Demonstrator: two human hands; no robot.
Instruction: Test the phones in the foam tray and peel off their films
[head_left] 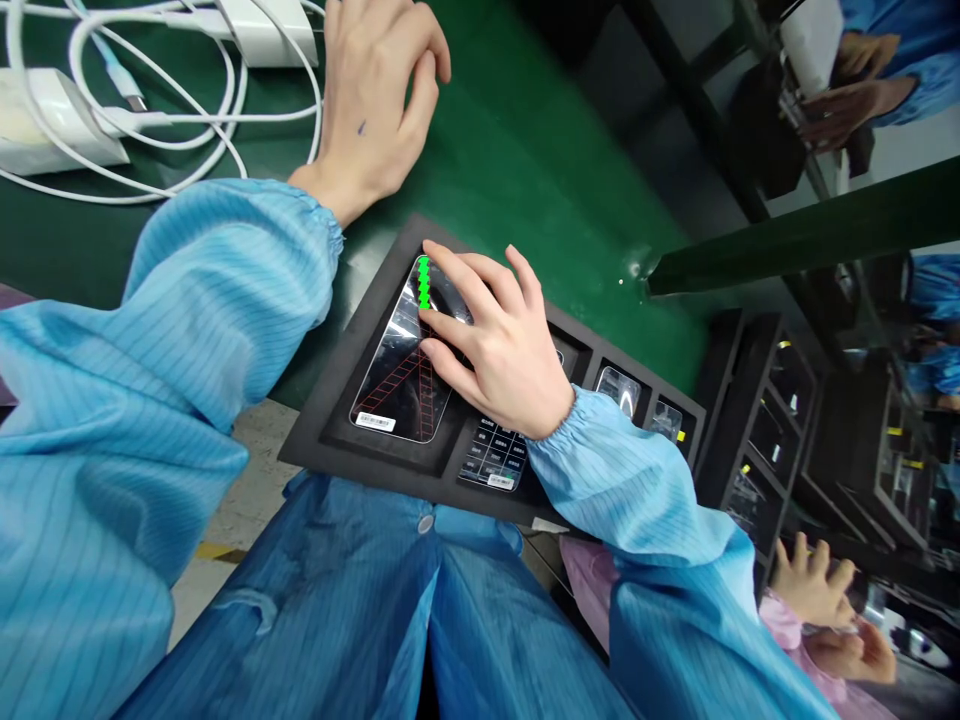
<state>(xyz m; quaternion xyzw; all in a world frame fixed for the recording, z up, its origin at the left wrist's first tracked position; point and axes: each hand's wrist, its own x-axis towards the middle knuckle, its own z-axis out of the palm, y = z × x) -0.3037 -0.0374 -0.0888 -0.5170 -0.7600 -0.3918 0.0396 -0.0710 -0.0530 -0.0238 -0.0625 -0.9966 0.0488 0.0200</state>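
Right hand (501, 345) on glossy, round-cornered phone (396, 358) in matte black tray (390, 474)

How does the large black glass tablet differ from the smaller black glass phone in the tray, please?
The large black glass tablet is bigger than the smaller black glass phone. The tablet shows red ladder-like lines and a green band; the phone, a grid of dark tiles. Both lie face up in the black tray, each with a white barcode label.

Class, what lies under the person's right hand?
Partly under the right hand are a touchscreen device showing green and red patterns, and a second device displaying a labelled grid. Whatever the hand fully covers cannot be seen.
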